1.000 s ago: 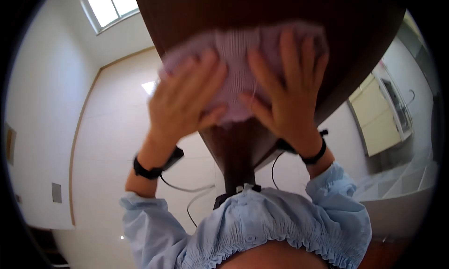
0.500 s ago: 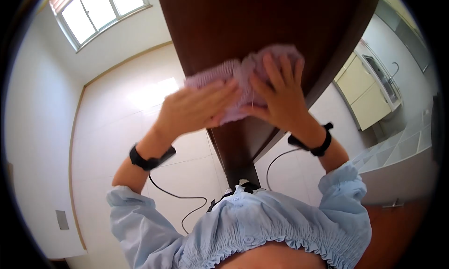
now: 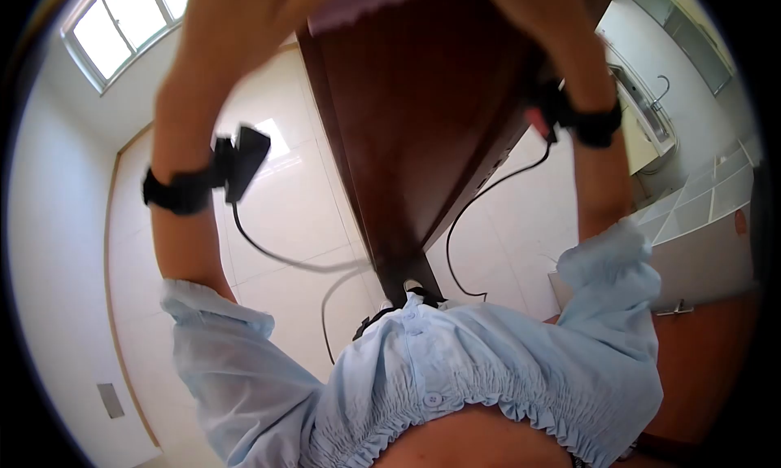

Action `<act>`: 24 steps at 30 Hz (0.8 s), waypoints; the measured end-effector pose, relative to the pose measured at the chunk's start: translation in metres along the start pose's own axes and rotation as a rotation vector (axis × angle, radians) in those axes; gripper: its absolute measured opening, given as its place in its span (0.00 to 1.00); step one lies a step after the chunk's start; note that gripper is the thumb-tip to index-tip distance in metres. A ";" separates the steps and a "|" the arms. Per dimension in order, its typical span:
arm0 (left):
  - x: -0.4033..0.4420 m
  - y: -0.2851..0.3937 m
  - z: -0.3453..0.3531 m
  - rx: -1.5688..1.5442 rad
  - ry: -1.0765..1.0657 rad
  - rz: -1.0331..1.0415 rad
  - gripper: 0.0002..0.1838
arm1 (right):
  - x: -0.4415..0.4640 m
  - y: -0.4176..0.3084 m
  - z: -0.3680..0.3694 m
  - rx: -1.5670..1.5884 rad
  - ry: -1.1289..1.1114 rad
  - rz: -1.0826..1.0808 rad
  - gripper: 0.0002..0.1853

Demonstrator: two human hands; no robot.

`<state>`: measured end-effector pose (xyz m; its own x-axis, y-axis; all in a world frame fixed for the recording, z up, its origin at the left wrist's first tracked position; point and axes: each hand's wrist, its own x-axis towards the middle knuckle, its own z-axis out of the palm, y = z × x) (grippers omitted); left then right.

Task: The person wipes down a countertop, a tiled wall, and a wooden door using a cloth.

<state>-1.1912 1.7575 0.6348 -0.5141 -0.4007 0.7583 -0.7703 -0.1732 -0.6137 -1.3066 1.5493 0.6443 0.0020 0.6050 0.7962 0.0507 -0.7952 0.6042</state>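
Note:
Both hands are raised to the top edge of the head view, where their fingers are cut off. My left hand (image 3: pixel 248 20) is at the upper left, beside the light purple cloth (image 3: pixel 370 6). Only the cloth's lower edge shows, against a dark brown wooden door (image 3: pixel 407 102). My right hand (image 3: pixel 537 4) reaches over the door's upper right part; whether it touches the cloth is out of frame. Black straps with small devices and cables are round both wrists.
The door's narrow edge (image 3: pixel 480 183) has metal fittings and faces right. White floor tiles (image 3: pixel 277 216) lie on both sides of the door. A sink unit (image 3: pixel 647 110) and a grey-white divided shelf (image 3: pixel 700 207) stand at the right. A window (image 3: pixel 122 28) is at the upper left.
Both hands have moved up the door, taking the cloth along, from mid-view to the top edge. Earlier they lay flat on the cloth; now their fingers are out of frame.

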 end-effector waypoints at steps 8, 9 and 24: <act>-0.180 0.179 0.029 0.020 -0.378 -0.215 0.27 | -0.221 -0.195 -0.014 0.090 -0.325 0.517 0.35; -0.203 0.201 0.029 0.048 -0.455 -0.175 0.28 | -0.254 -0.224 -0.018 0.117 -0.378 0.560 0.31; -0.106 0.228 0.055 0.115 -0.325 -0.569 0.28 | -0.184 -0.144 -0.031 0.251 -0.145 0.520 0.20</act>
<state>-1.2915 1.7108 0.4025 0.1146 -0.4663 0.8772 -0.8335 -0.5256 -0.1705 -1.3452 1.5509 0.4114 0.2254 0.1519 0.9624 0.2412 -0.9657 0.0959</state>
